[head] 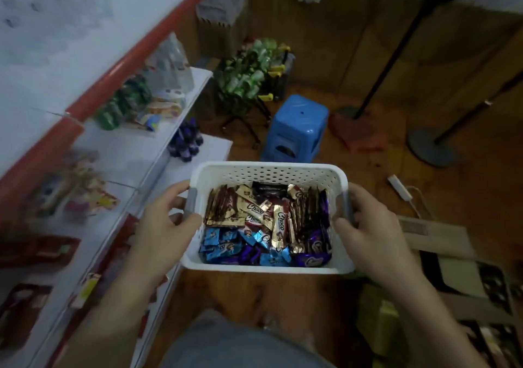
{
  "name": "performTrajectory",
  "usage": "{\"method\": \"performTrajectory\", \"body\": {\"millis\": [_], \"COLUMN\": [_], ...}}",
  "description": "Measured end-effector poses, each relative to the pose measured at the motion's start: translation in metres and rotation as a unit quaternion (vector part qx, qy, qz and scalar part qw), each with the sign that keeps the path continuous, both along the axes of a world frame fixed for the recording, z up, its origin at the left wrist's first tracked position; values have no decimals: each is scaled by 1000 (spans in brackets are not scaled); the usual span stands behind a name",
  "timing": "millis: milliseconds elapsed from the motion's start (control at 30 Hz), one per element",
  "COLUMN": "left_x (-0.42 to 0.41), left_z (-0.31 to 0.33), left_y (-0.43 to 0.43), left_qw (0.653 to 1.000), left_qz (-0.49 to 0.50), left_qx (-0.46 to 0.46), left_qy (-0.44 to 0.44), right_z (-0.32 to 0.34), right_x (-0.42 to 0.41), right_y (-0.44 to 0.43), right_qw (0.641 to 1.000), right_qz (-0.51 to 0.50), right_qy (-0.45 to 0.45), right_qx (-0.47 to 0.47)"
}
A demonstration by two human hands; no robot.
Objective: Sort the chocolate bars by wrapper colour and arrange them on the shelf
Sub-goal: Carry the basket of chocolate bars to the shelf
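We grip the white basket by its side handles, left hand and right hand curled round them; mixed chocolate bars fill it, just right of the seemingly white shelf.

A: What is set on the wooden floor?
B: A blue stool — flanked by a rack of green packets and an orange bag.
A: A white power strip is laid farther off.

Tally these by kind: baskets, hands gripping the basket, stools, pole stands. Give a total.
basket: 1
hands: 2, left hand and right hand
stool: 1
pole stands: 2
Total: 6
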State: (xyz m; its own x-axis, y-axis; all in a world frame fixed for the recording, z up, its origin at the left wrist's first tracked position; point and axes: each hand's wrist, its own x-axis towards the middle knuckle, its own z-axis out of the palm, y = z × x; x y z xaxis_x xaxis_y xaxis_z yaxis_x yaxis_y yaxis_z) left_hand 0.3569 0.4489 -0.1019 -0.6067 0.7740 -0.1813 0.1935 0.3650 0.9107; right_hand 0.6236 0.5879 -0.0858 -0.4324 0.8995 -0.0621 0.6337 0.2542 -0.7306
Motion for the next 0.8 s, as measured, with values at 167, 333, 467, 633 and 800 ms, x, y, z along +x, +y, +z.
{"method": "performTrajectory", "body": {"millis": [167, 333, 467, 633, 800], "left_x": [40, 53, 61, 56, 54], "left_z": [-12, -16, -17, -5, 11], "left_y": [54, 143, 230, 343, 454], "left_qw": [996, 981, 971, 958, 947], "left_qz": [-76, -186, -234, -287, -319], "left_qx": [-20, -50, -37, -12, 25], "left_qy": [-34, -3, 16, 14, 34], "right_z": [-9, -17, -23, -4, 16], "right_x": [54, 84, 95, 96, 98], "right_y": [28, 77, 138, 227, 305], "right_qw": [998, 992, 985, 974, 963], "right_qz": [-62, -117, -170, -222, -268], "right_qy": [-3, -2, -27, -34, 7], "right_qx": [-27, -43, -30, -19, -14]}}
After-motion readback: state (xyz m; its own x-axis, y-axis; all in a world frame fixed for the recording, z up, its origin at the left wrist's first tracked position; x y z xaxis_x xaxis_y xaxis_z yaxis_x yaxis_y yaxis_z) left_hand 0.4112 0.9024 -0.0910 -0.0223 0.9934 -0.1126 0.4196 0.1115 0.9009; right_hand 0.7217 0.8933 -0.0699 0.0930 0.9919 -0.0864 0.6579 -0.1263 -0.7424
